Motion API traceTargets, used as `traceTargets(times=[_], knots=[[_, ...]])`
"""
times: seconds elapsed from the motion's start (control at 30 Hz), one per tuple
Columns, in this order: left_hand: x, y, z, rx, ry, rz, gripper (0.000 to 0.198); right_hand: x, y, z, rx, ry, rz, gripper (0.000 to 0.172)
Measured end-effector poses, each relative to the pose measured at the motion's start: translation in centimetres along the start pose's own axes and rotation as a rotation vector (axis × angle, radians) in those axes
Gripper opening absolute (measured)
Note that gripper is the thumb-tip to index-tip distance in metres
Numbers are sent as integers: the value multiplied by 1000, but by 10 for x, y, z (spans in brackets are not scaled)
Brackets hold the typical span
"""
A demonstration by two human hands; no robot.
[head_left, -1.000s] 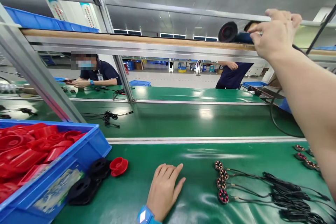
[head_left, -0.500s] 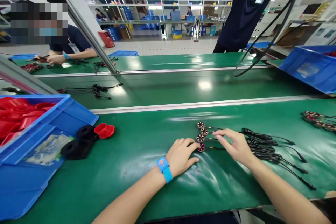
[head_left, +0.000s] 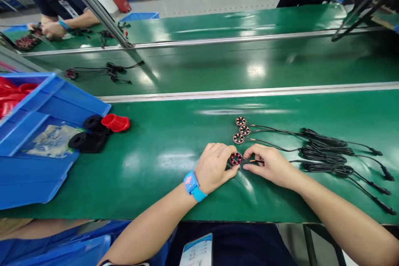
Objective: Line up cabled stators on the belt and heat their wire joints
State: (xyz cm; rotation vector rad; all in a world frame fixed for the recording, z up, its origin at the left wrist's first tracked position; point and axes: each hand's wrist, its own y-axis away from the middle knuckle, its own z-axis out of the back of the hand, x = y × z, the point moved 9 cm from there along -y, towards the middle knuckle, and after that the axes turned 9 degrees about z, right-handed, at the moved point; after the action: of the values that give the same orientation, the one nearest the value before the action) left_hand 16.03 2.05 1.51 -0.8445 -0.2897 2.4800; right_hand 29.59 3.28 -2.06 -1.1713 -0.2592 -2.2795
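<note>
My left hand (head_left: 218, 162), with a blue band on its wrist, grips a small motor stator (head_left: 236, 158) between thumb and fingers, low over the green table. This stator is a dark ring with reddish windings. My right hand (head_left: 269, 165) is curled at its right side, thumb and index finger around the stator's cable (head_left: 257, 161). Just beyond my fingers lie three more stators (head_left: 238, 138) with copper-coloured windings. Their black cables run right to folded bundles (head_left: 327, 151) that end in plugs.
At the left stands a blue bin (head_left: 59, 174) of red parts, with black pieces (head_left: 89, 141) and a red part (head_left: 116, 122) beside it. A pale rail (head_left: 187, 94) crosses the table. Beyond it lie a cabled stator (head_left: 71, 74) and a co-worker's hands (head_left: 54, 29).
The view has tipped downward. My left hand has taken hold of the nearest stator and drawn it apart from the other three. My right hand has moved left to the stator's cable.
</note>
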Motion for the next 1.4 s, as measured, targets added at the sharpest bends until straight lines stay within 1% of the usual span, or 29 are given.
traceTargets(times=[0.03, 0.1, 0.27, 0.37, 0.43, 0.5, 0.53, 0.6, 0.63, 0.67, 0.7, 0.73, 0.8, 0.87, 0.97, 1.07, 1.13, 1.23, 1.33, 1.4], knots=[[-3, 0, 4, -25, -8, -15, 28, -1, 1, -1, 18, -61, -29, 14], [-6, 1, 9, -49, -12, -27, 26, -3, 4, -3, 40, -215, -89, 21], [-11, 2, 6, -14, 41, -74, 31, -6, 7, -15, 84, -636, -216, 35], [-13, 3, 8, -36, 82, -83, 34, -5, 6, -17, 69, -776, -268, 38], [-13, 4, 9, -29, 94, -86, 34, -7, 7, -19, 63, -808, -310, 38], [-13, 5, 7, 14, 86, -95, 33, -7, 9, -20, 91, -782, -315, 36], [-12, 5, 5, 52, 68, -104, 31, -6, 10, -19, 117, -742, -292, 36], [-8, 6, -1, 169, 32, -119, 33, -1, 10, -13, 142, -599, -207, 34], [-5, 6, -4, 235, 36, -114, 39, 1, 9, -5, 119, -498, -156, 33], [0, 5, -7, 293, 59, -97, 47, 2, 8, 5, 63, -377, -103, 30], [6, 2, -8, 330, 91, -67, 54, 4, 7, 19, -19, -244, -54, 27], [12, -1, -8, 340, 118, -31, 58, 7, 7, 32, -113, -109, -10, 23], [23, -11, -8, 289, 95, 19, 50, 11, 6, 52, -259, 116, 65, 20], [29, -20, -10, 224, -24, 26, 39, 12, 2, 57, -308, 233, 121, 22], [31, -25, -22, 217, -149, 21, 32, 5, -9, 46, -259, 263, 147, 32], [29, -24, -25, 223, -108, 18, 23, -1, -21, 28, -166, 238, 140, 33], [26, -22, -22, 209, -25, -5, 16, 0, -27, 16, -104, 198, 146, 32], [23, -20, -13, 163, 57, -24, 17, 1, -31, 6, -76, 119, 126, 32], [21, -20, -2, 52, -15, -32, 18, -1, -29, 6, -87, 44, 72, 27], [18, -20, 5, -17, -81, -51, 13, -2, -28, 6, -65, -23, 36, 22]])
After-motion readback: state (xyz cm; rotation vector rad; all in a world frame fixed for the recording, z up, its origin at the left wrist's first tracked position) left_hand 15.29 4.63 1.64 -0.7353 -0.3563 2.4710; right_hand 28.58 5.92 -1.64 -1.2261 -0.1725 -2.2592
